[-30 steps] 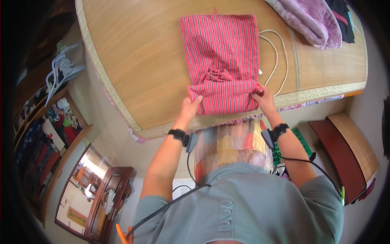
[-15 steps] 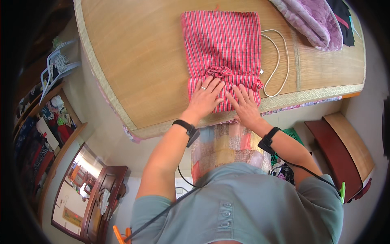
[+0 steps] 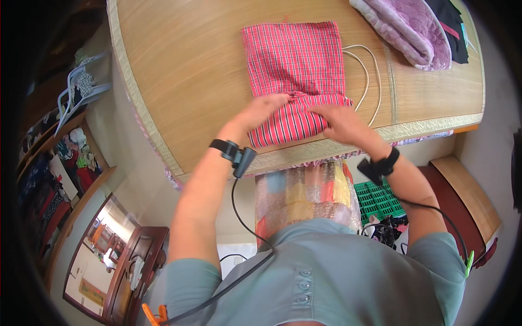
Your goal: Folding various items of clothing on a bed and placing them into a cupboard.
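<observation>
A red checked cloth piece (image 3: 296,57), perhaps a garment, lies flat on a woven mat (image 3: 179,81) that covers a bed. Its near end forms a striped-looking flap (image 3: 288,125), with gathered fabric along the seam above it. My left hand (image 3: 261,110) is over the flap's left side, fingers stretched toward the gathers and smeared by motion. On the other side, my right hand (image 3: 342,122) reaches inward, its fingers apart from the thumb and touching or just above the flap. The undersides of both hands are hidden.
A white cord (image 3: 375,73) loops beside the cloth. At the far right lie a purple plush blanket (image 3: 410,32) and a dark garment (image 3: 451,32). Below the bed edge stands a green crate (image 3: 380,201). Clothes fill shelves (image 3: 70,157) at the left, near a mirror (image 3: 100,250).
Both hands have come off their palms-down spread on the near end and turned inward, fingertips toward the gathers. The flap now shows bold stripes and sits puffed up. The view has shifted slightly.
</observation>
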A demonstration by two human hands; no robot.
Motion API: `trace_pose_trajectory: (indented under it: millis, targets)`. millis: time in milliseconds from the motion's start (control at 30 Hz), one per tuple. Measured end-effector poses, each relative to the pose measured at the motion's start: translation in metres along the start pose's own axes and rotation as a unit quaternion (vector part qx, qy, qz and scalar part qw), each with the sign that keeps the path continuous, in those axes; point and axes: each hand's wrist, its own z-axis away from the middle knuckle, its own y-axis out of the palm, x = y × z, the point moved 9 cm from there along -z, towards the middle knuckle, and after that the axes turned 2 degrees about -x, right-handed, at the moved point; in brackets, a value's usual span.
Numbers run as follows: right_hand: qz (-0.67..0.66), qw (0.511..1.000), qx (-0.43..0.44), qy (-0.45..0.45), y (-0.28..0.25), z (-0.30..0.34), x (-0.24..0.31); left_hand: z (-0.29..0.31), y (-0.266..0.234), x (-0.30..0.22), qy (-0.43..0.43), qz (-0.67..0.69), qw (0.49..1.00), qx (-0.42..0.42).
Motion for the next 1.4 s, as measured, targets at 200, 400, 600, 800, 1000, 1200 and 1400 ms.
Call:
trace_pose_trajectory:
  millis: [200, 400, 600, 800, 1000, 1200, 1400]
  targets:
    - [-0.042, 0.993, 0.103, 0.042, -0.07, -0.074, -0.035, 0.021, -0.052, -0.017, -0.032, 0.187, 0.981, -0.037]
    - [0.066, 0.989, -0.126, 0.045, -0.104, -0.108, -0.064, 0.019, -0.059, -0.001, -0.006, 0.094, 0.965, -0.245]
    - [0.19, 0.948, -0.255, -0.019, -0.089, -0.084, -0.051, 0.006, -0.073, 0.021, 0.035, 0.065, 0.925, -0.374]
    - [0.24, 0.907, -0.345, 0.015, -0.098, -0.086, -0.049, 0.013, -0.056, -0.124, 0.21, -0.407, 0.742, -0.49]
    - [0.284, 0.909, -0.305, 0.01, -0.062, -0.099, -0.051, -0.033, -0.026, -0.101, 0.227, -0.548, 0.734, -0.332]
    - [0.233, 0.925, -0.3, 0.006, -0.048, -0.103, -0.084, -0.054, -0.03, -0.065, 0.159, -0.542, 0.76, -0.321]
    - [0.248, 0.931, -0.265, 0.035, -0.048, -0.112, -0.093, -0.066, -0.033, -0.067, 0.119, -0.56, 0.767, -0.289]
